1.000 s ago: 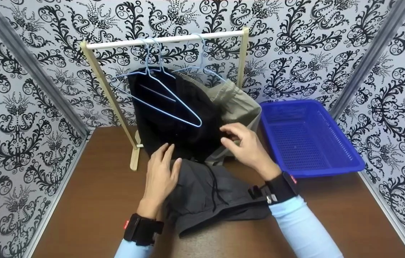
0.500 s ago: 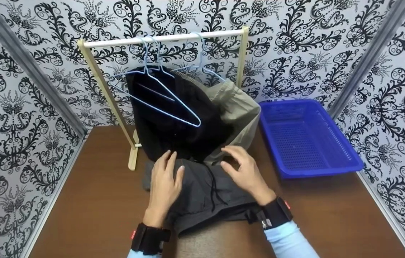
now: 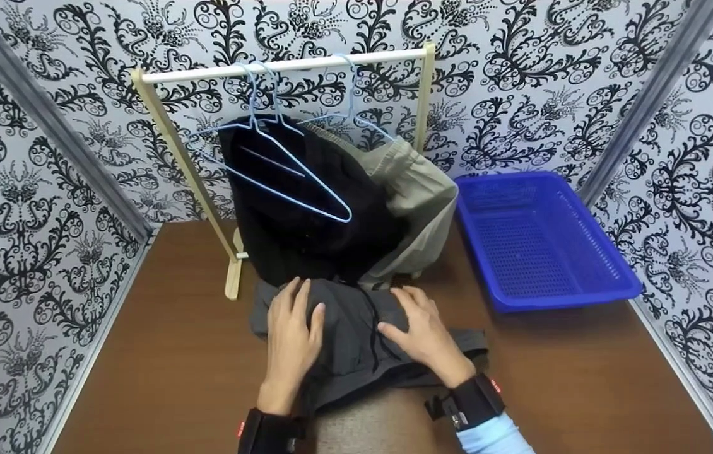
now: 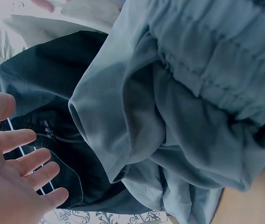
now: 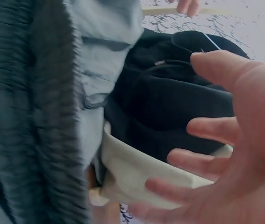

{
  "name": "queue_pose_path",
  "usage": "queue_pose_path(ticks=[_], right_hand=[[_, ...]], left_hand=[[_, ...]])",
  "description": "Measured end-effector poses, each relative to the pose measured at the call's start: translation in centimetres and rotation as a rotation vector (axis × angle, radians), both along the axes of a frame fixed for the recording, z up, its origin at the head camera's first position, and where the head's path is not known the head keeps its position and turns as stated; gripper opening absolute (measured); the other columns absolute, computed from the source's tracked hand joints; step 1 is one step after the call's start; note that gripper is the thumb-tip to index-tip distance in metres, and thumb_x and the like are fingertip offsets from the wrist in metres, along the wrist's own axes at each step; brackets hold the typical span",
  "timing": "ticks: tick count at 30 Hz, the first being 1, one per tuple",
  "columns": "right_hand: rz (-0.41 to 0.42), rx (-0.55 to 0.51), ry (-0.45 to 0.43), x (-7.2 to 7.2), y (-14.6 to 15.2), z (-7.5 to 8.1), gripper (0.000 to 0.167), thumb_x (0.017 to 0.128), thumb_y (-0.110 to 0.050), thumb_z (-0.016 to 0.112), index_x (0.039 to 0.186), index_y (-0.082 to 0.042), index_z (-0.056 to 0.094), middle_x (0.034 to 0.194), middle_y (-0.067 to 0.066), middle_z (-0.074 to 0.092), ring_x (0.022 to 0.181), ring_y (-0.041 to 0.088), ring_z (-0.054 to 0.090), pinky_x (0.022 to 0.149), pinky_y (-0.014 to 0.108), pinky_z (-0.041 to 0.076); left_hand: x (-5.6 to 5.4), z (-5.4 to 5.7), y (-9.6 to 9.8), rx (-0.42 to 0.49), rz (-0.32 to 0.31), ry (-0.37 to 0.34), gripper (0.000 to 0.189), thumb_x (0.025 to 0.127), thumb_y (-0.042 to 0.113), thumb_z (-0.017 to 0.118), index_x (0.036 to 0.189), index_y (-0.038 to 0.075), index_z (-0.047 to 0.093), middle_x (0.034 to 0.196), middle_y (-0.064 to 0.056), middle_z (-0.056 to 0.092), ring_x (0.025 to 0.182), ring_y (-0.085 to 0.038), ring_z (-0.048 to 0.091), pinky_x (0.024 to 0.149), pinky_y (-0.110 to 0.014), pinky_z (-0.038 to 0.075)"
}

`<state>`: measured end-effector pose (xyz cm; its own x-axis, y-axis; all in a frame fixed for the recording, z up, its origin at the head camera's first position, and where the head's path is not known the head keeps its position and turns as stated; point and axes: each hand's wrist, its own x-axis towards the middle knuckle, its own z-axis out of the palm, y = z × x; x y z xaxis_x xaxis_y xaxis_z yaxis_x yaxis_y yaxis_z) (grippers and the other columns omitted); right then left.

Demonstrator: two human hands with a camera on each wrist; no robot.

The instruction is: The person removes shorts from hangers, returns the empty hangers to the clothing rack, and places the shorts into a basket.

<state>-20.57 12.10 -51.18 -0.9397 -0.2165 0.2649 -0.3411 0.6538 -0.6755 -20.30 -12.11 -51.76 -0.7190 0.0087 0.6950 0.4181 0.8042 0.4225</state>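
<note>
A pair of dark grey drawstring pants point(image 3: 347, 359) lies rumpled on the table, its black cords point(image 3: 374, 328) on top. In the left wrist view its gathered elastic waistband point(image 4: 207, 56) shows close up. My left hand point(image 3: 291, 340) is over the pants' left part, fingers extended and spread, holding nothing. Over the right part is my right hand point(image 3: 426, 337), thumb and fingers apart and nothing between them. Whether either hand touches the cloth, I cannot tell. Just beyond hang black pants point(image 3: 356, 221) and a beige garment point(image 3: 423, 189).
A wooden rack with a white rod point(image 3: 205, 74) stands at the back, bearing several light blue wire hangers. The front hanger point(image 3: 306, 173) has no cloth on it. To the right is a blue plastic basket point(image 3: 558, 301) with nothing in it. Patterned walls point(image 3: 16, 189) enclose the table.
My right hand has come down and toward me from near the beige garment to over the grey pants. The left hand has shifted slightly right and nearer. Garments on the rack hang as before.
</note>
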Motion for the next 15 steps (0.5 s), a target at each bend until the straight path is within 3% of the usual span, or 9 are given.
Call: queue_pose_path(ticks=[6, 11, 15], right_hand=[[-0.074, -0.005, -0.115, 0.5, -1.9, -2.0, 0.087, 0.089, -0.043, 0.079, 0.153, 0.003, 0.043, 0.154, 0.037, 0.035, 0.132, 0.062, 0.042, 0.103, 0.07, 0.042], [-0.179, -0.007, -0.158, 0.6, -3.9, -4.2, 0.102, 0.085, -0.056, 0.079, 0.159, -0.001, 0.034, 0.162, 0.035, 0.025, 0.139, 0.068, 0.029, 0.106, 0.081, 0.028], [-0.243, 0.049, -0.17, 0.5, -5.6, -5.6, 0.111, 0.081, -0.068, 0.076, 0.162, -0.006, 0.031, 0.165, 0.032, 0.02, 0.141, 0.069, 0.022, 0.103, 0.089, 0.017]], left_hand=[[0.3, 0.1, 0.0, -0.004, 0.007, 0.014, 0.044, 0.096, 0.013, 0.069, 0.135, -0.006, 0.062, 0.138, -0.029, 0.057, 0.126, -0.047, 0.055, 0.108, -0.065, 0.039], [0.5, -0.2, 0.0, 0.0, 0.015, 0.0, 0.044, 0.097, 0.015, 0.068, 0.135, -0.006, 0.062, 0.139, -0.029, 0.057, 0.127, -0.047, 0.054, 0.108, -0.066, 0.037], [0.7, -0.4, -0.1, 0.006, 0.022, -0.006, 0.043, 0.097, 0.015, 0.067, 0.135, -0.005, 0.062, 0.139, -0.028, 0.057, 0.127, -0.047, 0.054, 0.108, -0.069, 0.035]])
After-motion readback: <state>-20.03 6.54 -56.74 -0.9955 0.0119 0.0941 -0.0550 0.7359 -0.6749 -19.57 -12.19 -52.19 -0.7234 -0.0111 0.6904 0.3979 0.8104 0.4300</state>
